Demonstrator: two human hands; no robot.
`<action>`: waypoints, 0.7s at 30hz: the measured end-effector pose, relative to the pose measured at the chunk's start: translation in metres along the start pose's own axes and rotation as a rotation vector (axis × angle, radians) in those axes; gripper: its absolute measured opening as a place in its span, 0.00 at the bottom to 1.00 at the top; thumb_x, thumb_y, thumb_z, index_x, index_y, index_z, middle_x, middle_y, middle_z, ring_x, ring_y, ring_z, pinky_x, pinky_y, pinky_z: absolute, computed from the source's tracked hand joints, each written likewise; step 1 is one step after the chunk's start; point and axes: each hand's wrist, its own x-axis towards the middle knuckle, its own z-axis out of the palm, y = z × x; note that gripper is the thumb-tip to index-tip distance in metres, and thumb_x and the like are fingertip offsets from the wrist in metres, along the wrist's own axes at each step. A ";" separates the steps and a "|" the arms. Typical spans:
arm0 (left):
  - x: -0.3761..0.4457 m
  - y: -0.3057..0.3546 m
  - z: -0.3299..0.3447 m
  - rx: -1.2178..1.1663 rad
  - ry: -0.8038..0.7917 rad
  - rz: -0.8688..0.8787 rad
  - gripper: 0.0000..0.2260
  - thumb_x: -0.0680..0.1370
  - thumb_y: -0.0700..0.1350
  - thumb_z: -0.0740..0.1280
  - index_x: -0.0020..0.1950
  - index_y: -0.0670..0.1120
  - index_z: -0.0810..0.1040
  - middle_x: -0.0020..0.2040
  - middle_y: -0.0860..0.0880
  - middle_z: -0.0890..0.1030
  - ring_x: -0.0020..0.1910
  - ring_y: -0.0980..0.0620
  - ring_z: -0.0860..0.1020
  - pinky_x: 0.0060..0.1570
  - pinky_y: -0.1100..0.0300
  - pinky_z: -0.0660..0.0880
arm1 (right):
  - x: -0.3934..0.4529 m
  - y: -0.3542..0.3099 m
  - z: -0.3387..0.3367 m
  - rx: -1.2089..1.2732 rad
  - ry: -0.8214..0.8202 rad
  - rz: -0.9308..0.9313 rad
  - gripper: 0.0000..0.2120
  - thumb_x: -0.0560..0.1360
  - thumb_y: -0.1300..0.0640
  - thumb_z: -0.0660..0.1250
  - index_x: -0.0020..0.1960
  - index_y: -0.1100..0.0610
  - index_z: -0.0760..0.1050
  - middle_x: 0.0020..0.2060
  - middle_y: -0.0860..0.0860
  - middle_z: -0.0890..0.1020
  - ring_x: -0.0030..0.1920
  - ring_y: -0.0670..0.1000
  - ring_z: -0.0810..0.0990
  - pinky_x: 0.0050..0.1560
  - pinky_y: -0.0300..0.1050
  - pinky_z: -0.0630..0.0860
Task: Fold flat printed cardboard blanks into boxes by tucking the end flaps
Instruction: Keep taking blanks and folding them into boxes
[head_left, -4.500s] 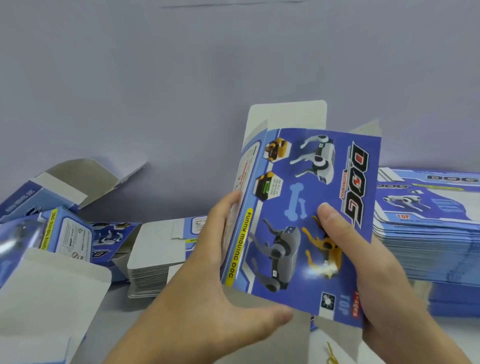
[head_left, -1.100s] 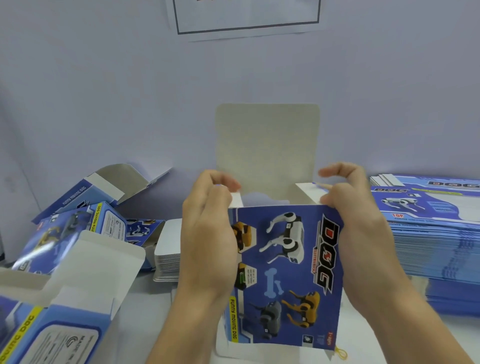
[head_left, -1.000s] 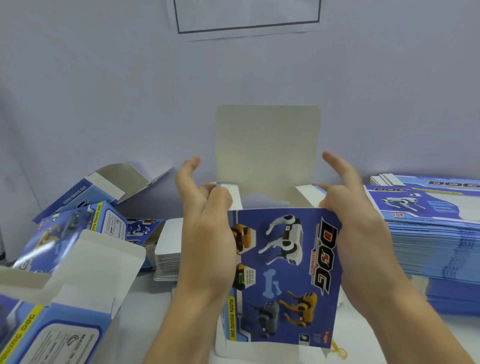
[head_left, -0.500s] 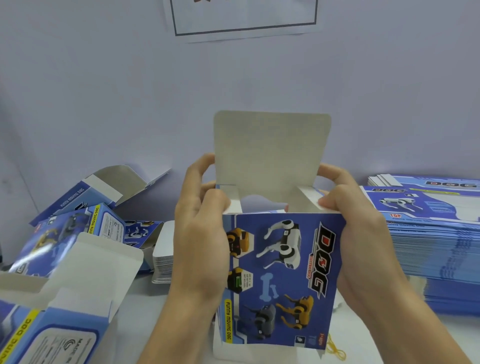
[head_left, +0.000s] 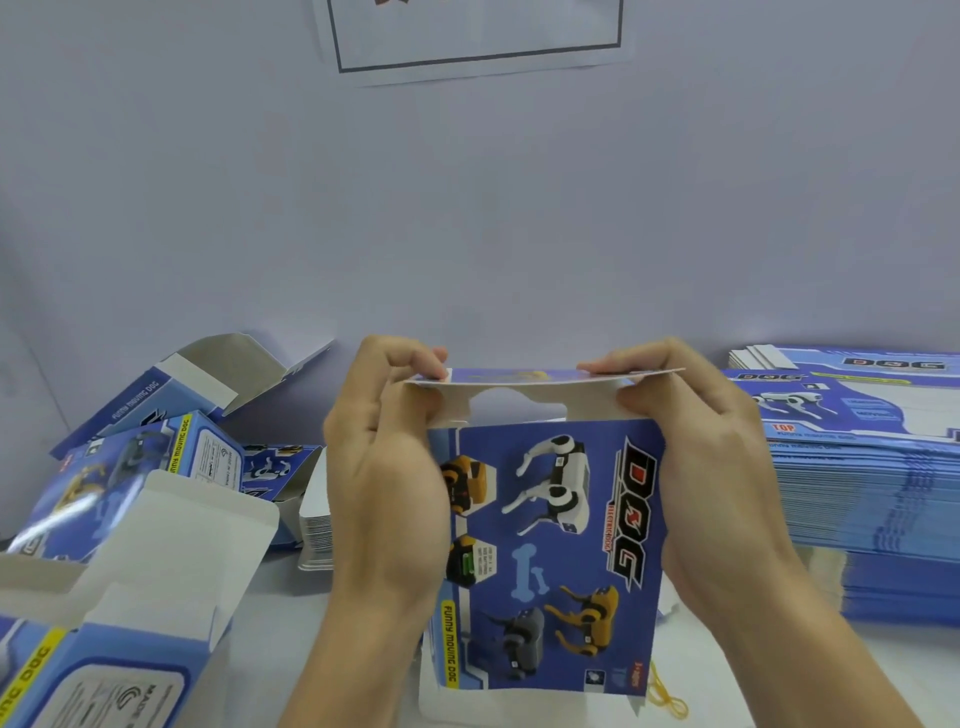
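Observation:
A blue printed "DOG" box (head_left: 556, 551) stands upright in front of me, squared open, its picture face towards me. Its large top flap (head_left: 540, 382) is bent forward and lies almost level over the opening. My left hand (head_left: 387, 467) grips the box's left side, with fingers curled over the flap's left corner. My right hand (head_left: 711, 457) holds the right side and pinches the flap's right corner between thumb and fingers. The two small side flaps show white under the top flap.
A tall stack of flat blue blanks (head_left: 872, 467) lies at the right. Several folded boxes with open flaps (head_left: 130, 519) crowd the left. A small white card stack (head_left: 317, 514) sits behind my left hand. A yellow rubber band (head_left: 667, 699) lies on the table.
The top flap stood upright before; both hands have bent it forward and down over the box opening. The box has stayed upright in place.

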 end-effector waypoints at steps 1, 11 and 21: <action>0.000 -0.003 -0.001 -0.004 0.017 0.017 0.11 0.74 0.46 0.56 0.37 0.54 0.76 0.51 0.53 0.84 0.51 0.49 0.79 0.40 0.45 0.72 | -0.001 0.003 -0.001 0.007 -0.013 -0.006 0.12 0.74 0.55 0.58 0.41 0.53 0.80 0.34 0.51 0.84 0.33 0.56 0.84 0.29 0.48 0.76; 0.005 -0.002 0.000 -0.077 0.058 -0.019 0.12 0.77 0.48 0.55 0.43 0.53 0.77 0.47 0.52 0.82 0.50 0.55 0.80 0.46 0.59 0.76 | 0.003 -0.001 -0.007 0.181 -0.202 0.136 0.16 0.78 0.51 0.59 0.62 0.52 0.78 0.57 0.53 0.83 0.57 0.60 0.82 0.52 0.54 0.79; 0.006 0.001 -0.009 -0.256 -0.155 -0.300 0.19 0.76 0.59 0.58 0.63 0.57 0.78 0.60 0.48 0.83 0.59 0.44 0.82 0.59 0.44 0.76 | 0.020 -0.025 -0.029 -0.019 0.069 -0.071 0.18 0.80 0.49 0.63 0.70 0.47 0.70 0.46 0.50 0.87 0.38 0.40 0.84 0.42 0.39 0.81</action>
